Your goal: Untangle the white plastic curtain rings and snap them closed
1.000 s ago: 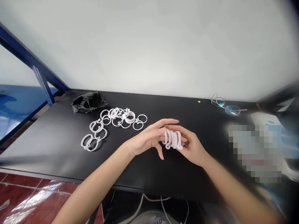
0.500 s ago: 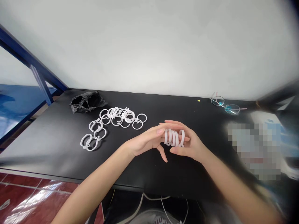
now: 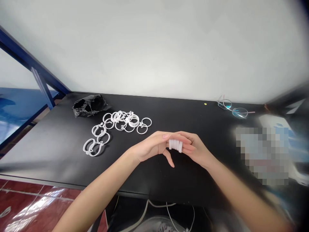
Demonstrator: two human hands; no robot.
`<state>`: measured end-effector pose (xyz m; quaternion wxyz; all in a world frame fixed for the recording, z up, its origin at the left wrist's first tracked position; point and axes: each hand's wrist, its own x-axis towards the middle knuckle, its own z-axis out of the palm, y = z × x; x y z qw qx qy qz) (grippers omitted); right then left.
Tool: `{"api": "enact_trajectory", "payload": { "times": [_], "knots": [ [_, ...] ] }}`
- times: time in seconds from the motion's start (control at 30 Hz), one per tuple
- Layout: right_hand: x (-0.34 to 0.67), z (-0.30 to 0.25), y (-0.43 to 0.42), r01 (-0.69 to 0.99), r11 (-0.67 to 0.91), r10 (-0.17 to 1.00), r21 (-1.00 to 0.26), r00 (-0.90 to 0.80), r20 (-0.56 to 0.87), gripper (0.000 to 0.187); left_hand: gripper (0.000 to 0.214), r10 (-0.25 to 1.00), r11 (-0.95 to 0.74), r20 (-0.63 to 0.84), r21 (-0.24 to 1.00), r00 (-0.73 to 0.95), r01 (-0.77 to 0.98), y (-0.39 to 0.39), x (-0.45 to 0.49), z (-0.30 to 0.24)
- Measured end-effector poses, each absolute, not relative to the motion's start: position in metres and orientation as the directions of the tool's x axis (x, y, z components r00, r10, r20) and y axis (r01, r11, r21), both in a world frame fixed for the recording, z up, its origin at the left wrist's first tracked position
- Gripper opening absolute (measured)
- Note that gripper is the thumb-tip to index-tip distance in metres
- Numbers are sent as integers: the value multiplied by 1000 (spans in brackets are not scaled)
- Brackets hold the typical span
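Note:
Between my two hands is a row of white plastic curtain rings [image 3: 175, 145], pressed close side by side above the black table. My left hand [image 3: 155, 145] holds the row from the left, its thumb along the upper side and one finger hanging down apart. The rings seem to sit around its fingers, though the fingers inside are mostly hidden. From the right, my right hand [image 3: 194, 148] closes over the row, its fingers lying across the rings. Left of my hands, several more curtain rings [image 3: 129, 120] with small eyelets lie in a loose curve on the table.
A crumpled black plastic bag [image 3: 90, 105] lies open at the back left of the black table [image 3: 60, 138]. Eyeglasses [image 3: 233, 109] rest near the wall at the back right. A blurred pale package [image 3: 263, 154] lies at the right. Pale cables [image 3: 145, 212] hang below the front edge.
My right hand has shifted its fingers and thumb over the held rings. The rings, spaced apart before, are now pushed together to the left. The rings on the table have not moved.

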<state>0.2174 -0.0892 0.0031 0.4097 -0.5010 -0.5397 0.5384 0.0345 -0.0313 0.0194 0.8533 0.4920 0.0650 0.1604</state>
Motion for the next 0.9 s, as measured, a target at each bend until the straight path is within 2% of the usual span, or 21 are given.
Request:
{"api": "enact_trajectory", "payload": {
  "times": [0.13,0.2,0.3,0.37,0.47,0.57,0.63,0.8,0.9],
  "knots": [
    [223,3,-88,48,-163,962,-985,-213,-170,27,62,360,473,31,856,932,-211,-33,37,19],
    [233,1,-88,1,-236,922,-972,-316,-224,38,60,421,426,49,871,906,-245,-35,37,20],
    [249,1,-88,-56,-360,768,-931,-584,-261,61,45,602,172,138,939,787,-296,-42,36,24],
    [254,2,-88,-118,-410,707,-904,-667,-233,61,38,649,-57,233,964,725,-258,-48,35,26],
    [247,4,-89,-250,-431,724,-867,-669,-167,72,34,580,-305,328,936,746,-174,-57,36,24],
    [232,6,-90,-307,-434,761,-847,-628,-162,86,32,481,-454,382,879,789,-149,-63,40,18],
    [223,7,-92,-316,-405,803,-858,-571,-169,79,32,434,-511,400,847,807,-146,-65,44,13],
    [209,8,-96,-359,-339,900,-869,-393,-188,36,34,388,-537,399,831,831,-148,-66,49,9],
    [206,7,-97,-391,-353,920,-850,-309,-241,29,34,384,-519,375,844,844,-139,-65,49,8]
  ]
}}
